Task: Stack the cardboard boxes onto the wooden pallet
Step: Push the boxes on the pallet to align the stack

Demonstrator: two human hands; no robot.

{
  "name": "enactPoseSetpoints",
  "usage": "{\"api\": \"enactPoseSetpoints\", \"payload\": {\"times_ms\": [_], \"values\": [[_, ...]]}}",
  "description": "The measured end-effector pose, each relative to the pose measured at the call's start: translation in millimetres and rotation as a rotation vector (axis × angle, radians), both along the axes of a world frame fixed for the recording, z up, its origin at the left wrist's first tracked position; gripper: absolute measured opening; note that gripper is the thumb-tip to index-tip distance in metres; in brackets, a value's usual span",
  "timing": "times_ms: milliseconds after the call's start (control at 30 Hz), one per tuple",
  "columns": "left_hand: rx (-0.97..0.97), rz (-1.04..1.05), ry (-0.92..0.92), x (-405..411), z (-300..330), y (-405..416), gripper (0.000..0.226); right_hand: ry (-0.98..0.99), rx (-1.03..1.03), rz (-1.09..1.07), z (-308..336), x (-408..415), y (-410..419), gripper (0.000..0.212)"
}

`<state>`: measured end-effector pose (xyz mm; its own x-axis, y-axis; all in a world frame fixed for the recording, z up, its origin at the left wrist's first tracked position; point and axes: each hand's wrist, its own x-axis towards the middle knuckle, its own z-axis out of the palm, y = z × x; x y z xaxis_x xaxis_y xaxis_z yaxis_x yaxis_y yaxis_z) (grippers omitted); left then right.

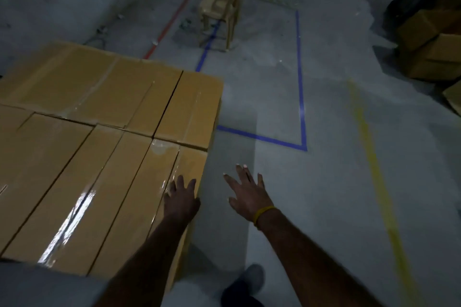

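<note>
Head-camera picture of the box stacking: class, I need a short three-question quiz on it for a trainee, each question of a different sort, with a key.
1. True or false: the left hand lies with straight fingers on the top of the stacked cardboard boxes.
2. Multiple choice: the right hand is
A. gripping a box
B. open, over the bare floor beside the stack
C. resting on the chair
3. Fill in: the rectangle taped on the floor in front of the plastic chair is marked in ____ tape.

Key: 1 true; 2 B; 3 blue.
</note>
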<state>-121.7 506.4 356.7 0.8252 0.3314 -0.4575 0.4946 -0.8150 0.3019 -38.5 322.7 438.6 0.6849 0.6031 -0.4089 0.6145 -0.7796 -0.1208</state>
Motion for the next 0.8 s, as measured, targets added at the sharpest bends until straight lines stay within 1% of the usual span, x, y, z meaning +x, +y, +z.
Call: {"api": "enactPoseSetpoints", "payload": {"times_ms": [100,200,300,433,500,600,667,733,800], "values": [[-0.037,0.076,0.036,39.2,-2.0,-18.3,0.069,0.004,-0.025,0.090,-3.2,64.7,-20.1,0.068],[-0.075,0.156,0.034,79.3,-1.0,-33.5,0.071,0.005,-0.064,0.163,-6.9,123.0,-29.4,0.068],[-0.125,0.278,0.034,121.0,-7.0,-39.5,0.070,0.012,-0.094,0.234,-12.5,172.1,-18.8,0.067],[-0.209,0.476,0.016,179.1,-29.2,-41.0,0.066,0.017,-0.130,0.386,-37.5,231.0,15.9,0.067],[-0.310,0.651,-0.003,211.9,-50.6,-37.0,0.066,0.054,-0.147,0.433,-59.2,260.7,38.6,0.067],[-0.525,0.991,-0.063,263.5,-83.9,-27.4,0.062,0.132,-0.198,0.424,-100.5,302.0,71.6,0.068],[-0.630,1.212,-0.116,293.5,-100.3,-21.9,0.057,0.156,-0.254,0.473,-129.7,328.3,94.2,0.069],[-0.627,1.339,-0.116,320.1,-114.5,-13.9,0.057,0.152,-0.293,0.560,-154.3,352.0,116.9,0.067],[-0.533,1.378,-0.124,339.7,-126.7,-5.4,0.061,0.138,-0.295,0.613,-170.8,369.4,137.5,0.065]]}}
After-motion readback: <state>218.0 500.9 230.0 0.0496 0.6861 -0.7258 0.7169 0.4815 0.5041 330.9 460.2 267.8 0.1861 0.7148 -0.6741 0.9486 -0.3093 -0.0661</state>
